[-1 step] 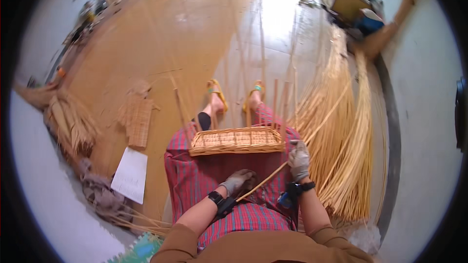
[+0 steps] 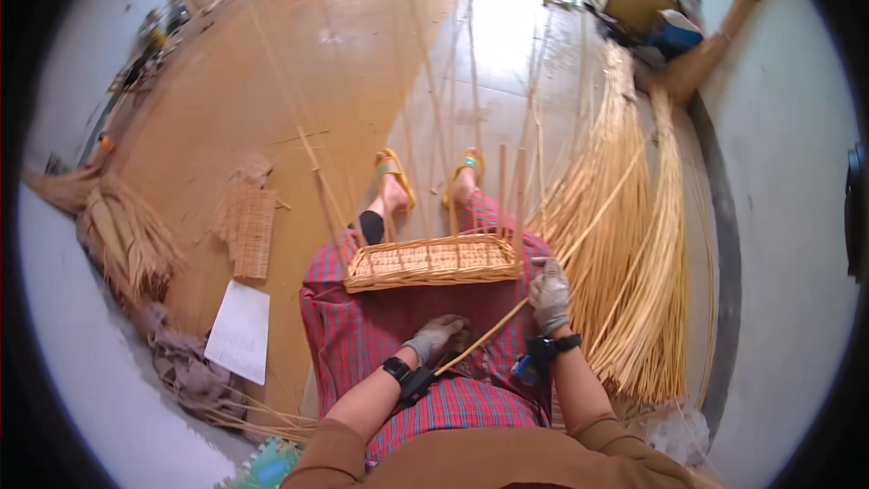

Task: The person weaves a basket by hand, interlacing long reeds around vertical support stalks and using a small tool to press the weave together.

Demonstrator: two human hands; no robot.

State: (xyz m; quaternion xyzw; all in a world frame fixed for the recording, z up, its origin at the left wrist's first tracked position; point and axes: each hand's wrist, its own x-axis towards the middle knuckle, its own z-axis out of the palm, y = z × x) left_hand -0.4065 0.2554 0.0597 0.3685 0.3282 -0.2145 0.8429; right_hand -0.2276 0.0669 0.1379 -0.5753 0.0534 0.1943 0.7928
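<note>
A shallow rectangular wicker basket rests across my knees, on a red plaid cloth. Its upright stakes rise from the rim, thin and partly blurred. Just below the basket's right corner, my gloved right hand is closed on a thin cane. The cane slants down from it to beside my left wrist. My gloved left hand lies in my lap, apart from the basket, fingers loosely stretched out. Its fingertips are in shadow, and I see nothing held there.
Long bundles of pale cane lie close on my right. To the left are a woven piece, a paper sheet, a fibre bundle and a greyish cloth. Boxes and bags stand at the far right by the wall.
The whole view has shifted slightly, so most things appear a little farther left. My hands keep their pose, and the basket stays on my knees.
</note>
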